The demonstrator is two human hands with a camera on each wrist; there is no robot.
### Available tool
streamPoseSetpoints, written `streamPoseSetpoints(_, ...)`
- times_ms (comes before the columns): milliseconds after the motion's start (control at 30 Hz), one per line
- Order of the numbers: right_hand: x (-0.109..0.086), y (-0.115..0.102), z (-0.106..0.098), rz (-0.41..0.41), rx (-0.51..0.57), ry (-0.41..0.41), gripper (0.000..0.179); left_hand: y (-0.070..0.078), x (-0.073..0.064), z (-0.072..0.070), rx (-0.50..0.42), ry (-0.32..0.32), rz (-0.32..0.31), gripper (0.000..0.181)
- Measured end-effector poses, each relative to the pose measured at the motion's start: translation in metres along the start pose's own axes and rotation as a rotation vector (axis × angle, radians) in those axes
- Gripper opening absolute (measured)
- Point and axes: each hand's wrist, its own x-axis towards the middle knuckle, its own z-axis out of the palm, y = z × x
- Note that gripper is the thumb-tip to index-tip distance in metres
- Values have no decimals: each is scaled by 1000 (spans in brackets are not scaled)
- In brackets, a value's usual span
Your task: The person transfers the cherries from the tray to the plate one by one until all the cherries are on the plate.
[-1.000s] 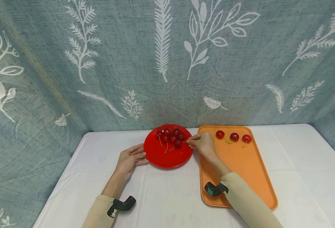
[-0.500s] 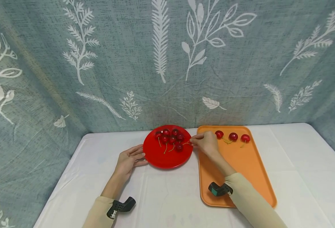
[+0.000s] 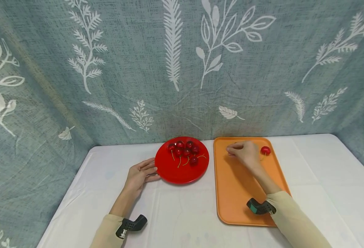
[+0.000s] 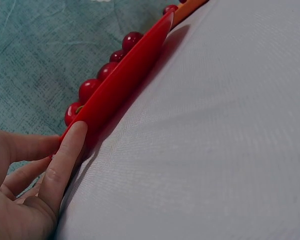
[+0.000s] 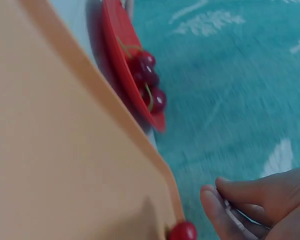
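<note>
My left hand (image 3: pixel 137 175) grips the left rim of a red plate (image 3: pixel 182 175). In the left wrist view its fingers (image 4: pixel 65 160) lie on both sides of that rim. Several dark red cherries (image 3: pixel 186 152) with green stems sit on the plate, mostly toward the back. Above the back of an orange tray (image 3: pixel 231 193) is my right hand (image 3: pixel 247 153), its thumb and forefinger tips close together, nothing visible between them. One cherry (image 3: pixel 265 150) shows right of this hand; others behind it are mostly hidden. In the right wrist view a cherry (image 5: pixel 182 231) lies near the fingertips.
A white cloth (image 3: pixel 175 213) covers the table under plate and tray. The plate stands just left of the tray, with a narrow strip of cloth between. A blue-green patterned curtain (image 3: pixel 123 75) hangs right behind the table's back edge.
My right hand drew a cherry by its stem toward the plate's front right, let go, and moved right over the tray's cherries. My left hand stays at the plate's rim.
</note>
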Motion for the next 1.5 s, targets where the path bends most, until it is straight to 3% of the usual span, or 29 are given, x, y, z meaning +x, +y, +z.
streamPoseSetpoints(300,-7,15,-51,6,-13,36,23,-2,0,0,4,4,2,48)
streamPoseSetpoints(600,-15,29,-82,116,57,71,35,1,1,-2,7,-5,2,48)
streamPoseSetpoints(733,-18,36,-89,140,80,77,38,1,0,-2,10,-7,-2,48)
streamPoseSetpoints(900,-20,44,-97,195,24,90,44,1,0,-1,11,-3,-13,49)
streamPoseSetpoints(1067,-17,50,-101,247,-18,39,47,1,0,0,5,1,-13,49)
streamPoseSetpoints(1333,-10,57,-98,304,101,-50,37,0,-1,0,2,6,-15,49)
streamPoseSetpoints(1500,-9,59,-95,327,127,-65,33,0,0,1,3,8,-8,49)
